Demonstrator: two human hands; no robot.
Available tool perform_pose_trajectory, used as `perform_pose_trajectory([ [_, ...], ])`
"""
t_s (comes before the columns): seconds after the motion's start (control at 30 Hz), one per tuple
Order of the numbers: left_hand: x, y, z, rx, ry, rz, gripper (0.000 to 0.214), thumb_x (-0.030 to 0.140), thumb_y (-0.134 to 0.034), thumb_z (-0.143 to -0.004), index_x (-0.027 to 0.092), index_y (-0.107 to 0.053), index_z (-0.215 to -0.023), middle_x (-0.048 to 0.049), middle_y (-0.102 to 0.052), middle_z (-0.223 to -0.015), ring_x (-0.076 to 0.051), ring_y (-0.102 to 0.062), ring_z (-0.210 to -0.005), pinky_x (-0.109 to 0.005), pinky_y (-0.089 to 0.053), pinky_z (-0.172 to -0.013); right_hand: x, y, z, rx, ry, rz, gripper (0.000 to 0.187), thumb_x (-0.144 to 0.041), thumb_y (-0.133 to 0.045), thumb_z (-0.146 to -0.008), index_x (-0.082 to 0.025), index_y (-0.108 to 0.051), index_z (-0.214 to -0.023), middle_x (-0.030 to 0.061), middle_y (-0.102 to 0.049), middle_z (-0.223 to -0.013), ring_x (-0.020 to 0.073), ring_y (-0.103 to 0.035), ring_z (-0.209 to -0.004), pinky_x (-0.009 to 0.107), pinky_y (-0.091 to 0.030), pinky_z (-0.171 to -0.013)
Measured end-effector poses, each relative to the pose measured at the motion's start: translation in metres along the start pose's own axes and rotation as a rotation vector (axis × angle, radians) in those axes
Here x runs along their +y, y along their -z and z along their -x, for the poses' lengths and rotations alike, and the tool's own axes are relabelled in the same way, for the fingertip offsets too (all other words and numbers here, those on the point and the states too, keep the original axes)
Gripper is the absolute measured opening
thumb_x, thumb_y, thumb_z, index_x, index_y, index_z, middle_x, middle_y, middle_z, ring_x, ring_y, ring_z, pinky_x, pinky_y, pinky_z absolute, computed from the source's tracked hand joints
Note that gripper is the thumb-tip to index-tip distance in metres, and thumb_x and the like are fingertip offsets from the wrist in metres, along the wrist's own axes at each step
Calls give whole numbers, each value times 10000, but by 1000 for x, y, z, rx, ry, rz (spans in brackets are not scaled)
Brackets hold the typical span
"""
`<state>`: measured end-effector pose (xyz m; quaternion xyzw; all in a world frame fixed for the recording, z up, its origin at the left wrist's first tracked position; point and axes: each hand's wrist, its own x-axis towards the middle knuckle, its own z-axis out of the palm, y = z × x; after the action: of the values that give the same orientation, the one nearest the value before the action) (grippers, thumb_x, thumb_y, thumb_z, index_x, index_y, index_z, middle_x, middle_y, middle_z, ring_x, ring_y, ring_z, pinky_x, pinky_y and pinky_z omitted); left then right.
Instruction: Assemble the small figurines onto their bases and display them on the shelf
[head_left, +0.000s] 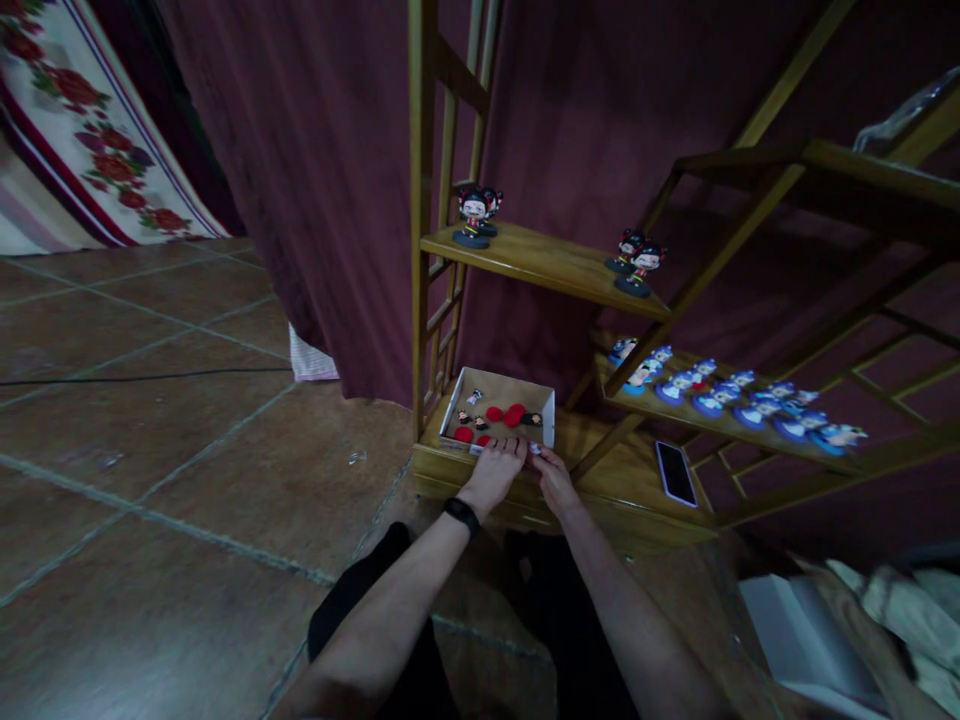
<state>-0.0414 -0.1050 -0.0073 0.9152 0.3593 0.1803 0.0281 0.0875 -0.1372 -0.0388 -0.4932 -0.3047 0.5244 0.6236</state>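
Observation:
An open shallow cardboard box [553, 400] stands on the low wooden shelf in front of me. Inside it lie several red discs [514, 414], small dark-haired figurine pieces [532, 419] and a white-and-dark figurine piece [475, 397]. My left hand [499, 470] is at the box's front edge, its fingers curled and closed; whatever they hold is hidden. Close beside it, my right hand [555, 478] pinches a small whitish piece [535, 449], too small to name exactly.
Dark-haired figurines [474, 215] stand in pairs on the upper shelf [547, 262]. Several blue-and-white figurines [712, 390] fill the right shelf. A phone [676, 473] lies on the low shelf. Wooden posts [421, 200] rise beside the box. A white box [810, 640] sits at lower right.

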Motion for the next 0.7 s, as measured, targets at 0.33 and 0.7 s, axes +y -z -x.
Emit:
perform_pose_trajectory([
  [0.33,-3,-1,3,-19,180,166,323,148,-448,-804,161,-505,-1121,-139,-597,-978,-236,-552,-927,-356,-364,-821,0,0,1,7,-20,18,386,-373,-717,-547,-238,-657,-904,28,-675,-963,222,-592,-912,351,-460,-787],
  [0.7,-22,-14,-1,47,393,821,286,316,-666,-623,172,-654,-869,-32,-655,-729,-170,-579,-676,-262,-414,-633,-3,-2,3,28,0,62,349,-423,-708,-553,-229,-674,-842,33,-689,-908,204,-603,-830,309,-451,-702],
])
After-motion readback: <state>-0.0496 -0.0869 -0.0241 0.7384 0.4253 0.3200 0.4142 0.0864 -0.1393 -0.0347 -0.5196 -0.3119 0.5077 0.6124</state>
